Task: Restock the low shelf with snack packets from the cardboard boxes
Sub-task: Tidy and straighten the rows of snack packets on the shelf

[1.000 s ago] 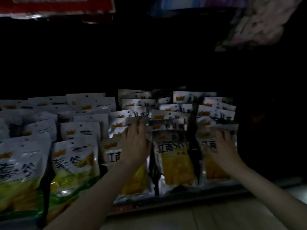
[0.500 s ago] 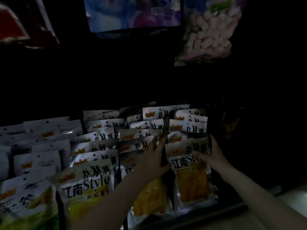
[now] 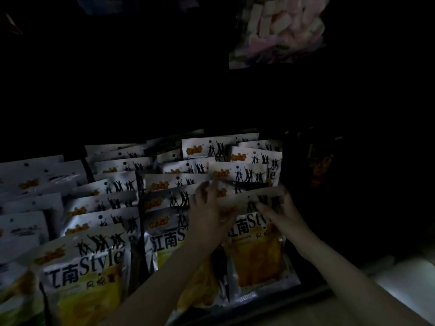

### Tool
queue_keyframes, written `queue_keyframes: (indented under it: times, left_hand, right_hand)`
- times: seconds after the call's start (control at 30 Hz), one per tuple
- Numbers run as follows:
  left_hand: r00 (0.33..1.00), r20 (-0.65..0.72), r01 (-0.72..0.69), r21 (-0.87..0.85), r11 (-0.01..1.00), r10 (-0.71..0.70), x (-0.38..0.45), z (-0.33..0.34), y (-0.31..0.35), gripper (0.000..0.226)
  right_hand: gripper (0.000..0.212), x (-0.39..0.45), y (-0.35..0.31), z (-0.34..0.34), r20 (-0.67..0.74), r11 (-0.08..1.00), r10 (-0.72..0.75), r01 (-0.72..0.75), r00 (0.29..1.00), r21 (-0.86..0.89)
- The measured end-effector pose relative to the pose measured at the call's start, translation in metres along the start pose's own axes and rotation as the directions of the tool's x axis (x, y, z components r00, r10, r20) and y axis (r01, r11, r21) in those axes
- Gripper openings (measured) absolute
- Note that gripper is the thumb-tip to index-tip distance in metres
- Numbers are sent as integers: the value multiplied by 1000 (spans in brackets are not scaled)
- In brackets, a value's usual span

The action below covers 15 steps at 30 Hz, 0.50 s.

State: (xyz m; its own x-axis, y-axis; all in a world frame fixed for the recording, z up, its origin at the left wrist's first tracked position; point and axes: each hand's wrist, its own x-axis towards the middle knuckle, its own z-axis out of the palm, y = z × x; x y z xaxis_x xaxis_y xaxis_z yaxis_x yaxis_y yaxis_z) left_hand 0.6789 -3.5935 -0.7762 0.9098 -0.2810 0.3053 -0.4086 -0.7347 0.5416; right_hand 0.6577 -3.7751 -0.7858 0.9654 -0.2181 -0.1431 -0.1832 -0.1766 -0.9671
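1. Dimly lit throughout; head view looks down onto a low shelf (image 3: 306,291) packed with rows of snack packets (image 3: 110,203), silver-topped with dancing silhouettes, standing upright one behind another.
2. Front packet of the left row (image 3: 82,274) shows "Style" lettering and a yellow window; it leans slightly and sits nearest the camera.
3. Left hand (image 3: 208,216) reaches in over the middle row, fingers fairly straight and pointing away, lying between the middle and right rows. Its fingertips touch packet tops behind the front one. Whether it grasps anything I cannot tell; motion blur covers the fingers.
4. Right hand (image 3: 281,209) sits at the top edge of the front packet of the right row (image 3: 256,260). The thumb lies across the packet's face and the fingers curl over its upper right corner, so it appears to grip the packet there.
5. That packet stands at the shelf's front edge, orange-yellow contents visible through its window, bottom seal resting on the shelf.
6. Further packets with a different design (image 3: 23,222) fill the far left, partly cut off.
7. Above right, a bag of pale pink and white marshmallows (image 3: 280,29) hangs well apart from the shelf stock.
8. A dark packet (image 3: 320,165) stands right of the rows, detail unreadable.
9. Pale floor (image 3: 404,285) shows at lower right.
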Motion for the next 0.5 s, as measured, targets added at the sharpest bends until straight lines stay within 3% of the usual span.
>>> queue_keyframes:
  times: [0.07, 0.13, 0.23, 0.5]
  left_hand:
    - [992, 22, 122, 11, 992, -123, 7, -1, 1, 89]
    - [983, 104, 158, -81, 984, -150, 10, -1, 3, 85]
    - [981, 156, 139, -167, 976, -113, 15, -4, 5, 73]
    - [992, 127, 34, -195, 980, -9, 54, -36, 5, 66]
  right_hand:
    - [86, 0, 3, 1, 93, 995, 67, -60, 993, -77]
    - [87, -3, 1, -2, 80, 990, 111, -103, 991, -98]
    - [83, -12, -12, -13, -6, 987, 149, -149, 989, -57]
    - [74, -13, -79, -26, -205, 934, 34, -104, 978, -342]
